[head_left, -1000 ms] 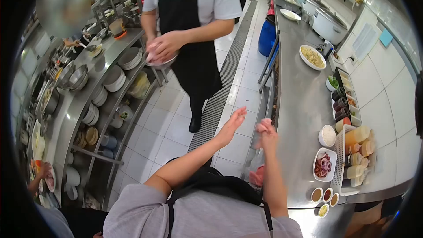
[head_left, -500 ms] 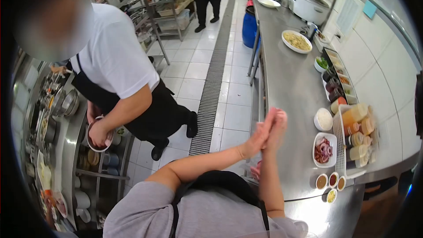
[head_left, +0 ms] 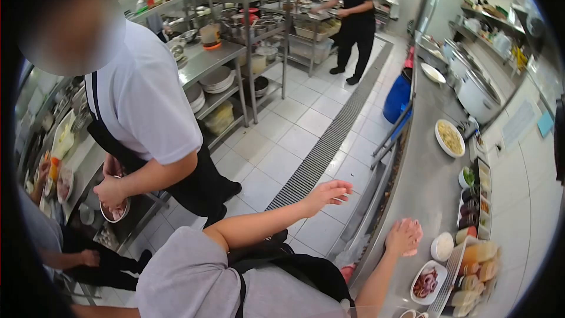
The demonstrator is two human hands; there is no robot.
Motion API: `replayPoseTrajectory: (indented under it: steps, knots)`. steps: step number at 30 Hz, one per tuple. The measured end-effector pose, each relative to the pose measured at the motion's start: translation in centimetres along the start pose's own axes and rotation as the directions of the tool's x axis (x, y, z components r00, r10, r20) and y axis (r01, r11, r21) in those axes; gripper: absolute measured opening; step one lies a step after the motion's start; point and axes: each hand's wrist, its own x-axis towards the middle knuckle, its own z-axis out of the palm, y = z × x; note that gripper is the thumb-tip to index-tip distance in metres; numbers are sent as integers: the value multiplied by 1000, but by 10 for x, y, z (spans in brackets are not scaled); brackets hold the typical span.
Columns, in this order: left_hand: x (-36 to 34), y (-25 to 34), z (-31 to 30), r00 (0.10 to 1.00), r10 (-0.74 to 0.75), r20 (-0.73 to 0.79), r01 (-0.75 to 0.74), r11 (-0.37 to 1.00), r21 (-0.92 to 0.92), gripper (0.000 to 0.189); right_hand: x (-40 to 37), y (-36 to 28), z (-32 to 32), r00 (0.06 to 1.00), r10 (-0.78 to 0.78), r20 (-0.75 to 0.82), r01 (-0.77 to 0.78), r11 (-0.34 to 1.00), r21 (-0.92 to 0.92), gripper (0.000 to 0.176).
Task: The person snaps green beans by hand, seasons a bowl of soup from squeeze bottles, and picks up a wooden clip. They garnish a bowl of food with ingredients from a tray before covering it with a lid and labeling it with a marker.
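My left hand (head_left: pixel 328 196) is raised over the floor beside the counter, its fingers stretched out and holding nothing. Above the steel counter (head_left: pixel 395 191), my right hand (head_left: pixel 404 237) has its fingers curled. Something pale pink shows at its fingertips, but I cannot make out what it is. Nearest to that hand are a small white bowl of white food (head_left: pixel 442 247) and a square white dish (head_left: pixel 428 283) with sliced red onion and reddish-brown pieces.
A white basket of sauce bottles (head_left: pixel 471 271) stands by the wall. Farther along are an oval dish of yellowish food (head_left: pixel 449 138) and large white cookers (head_left: pixel 474 91). A blue barrel (head_left: pixel 396 99) stands beside the counter. At left, a co-worker (head_left: pixel 141 94) holds a metal bowl (head_left: pixel 115 209).
My hands were pressed together and are now apart, the left over the floor and the right above the counter. The view has turned left. Another person's arm and legs now show at lower left.
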Motion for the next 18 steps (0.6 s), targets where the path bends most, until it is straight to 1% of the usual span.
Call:
replayPoseTrajectory:
  steps: [1, 2, 3, 4, 5, 6, 7, 9, 11, 13, 16, 17, 18]
  knots:
    - [-4, 5, -13, 992, -1, -128, 3, 1000, 14, 30, 3, -2, 1, 1000, -22, -8, 22, 1000, 12, 48]
    - [-8, 8, -25, 968, -5, -251, 11, 1000, 23, 25, 5, -2, 0, 1000, -12, -5, 12, 1000, 15, 48]
    - [-14, 8, -38, 965, 9, -264, -3, 1000, 22, 25, 7, -3, -2, 1000, 0, -2, 0, 1000, 15, 49]
    - [-19, 6, -50, 935, 5, -355, 4, 1000, 25, 23, 8, -5, -7, 1000, -17, -10, 17, 1000, 22, 49]
    - [-24, 6, -60, 897, 0, -442, 13, 1000, 27, 21, 7, -8, -14, 1000, 3, 20, -4, 1000, 10, 48]
    - [-31, 5, -70, 893, 11, -451, 1, 1000, 27, 21, 7, -11, -16, 998, 26, 51, -25, 1000, -3, 46]
    - [-37, 5, -78, 873, -6, -487, 7, 1000, 2, 19, 8, -10, -12, 999, 12, 45, -12, 1000, 2, 46]
    - [-43, 6, -87, 846, -17, -533, 0, 999, -32, 18, 7, -2, 0, 1000, -14, 10, 14, 1000, -10, 45]
    - [-51, 10, -95, 825, -59, -562, 33, 998, -56, 18, 7, -2, 2, 1000, -28, 0, 28, 999, -18, 44]
    - [-57, 11, -108, 824, -33, -566, -9, 997, -71, 17, 5, -2, 5, 999, -39, -12, 39, 999, -25, 43]
    - [-65, 20, -126, 798, -63, -599, 8, 996, -94, 18, 7, 8, 24, 998, -36, -57, 35, 999, -10, 45]
    - [-67, 23, -135, 794, -57, -605, -3, 995, -98, 18, 10, 14, 36, 959, -97, -266, 86, 995, -51, 43]
    - [-70, 25, -146, 776, -61, -628, -8, 994, -106, 19, 11, 19, 47, 874, -162, -459, 130, 986, -101, 42]
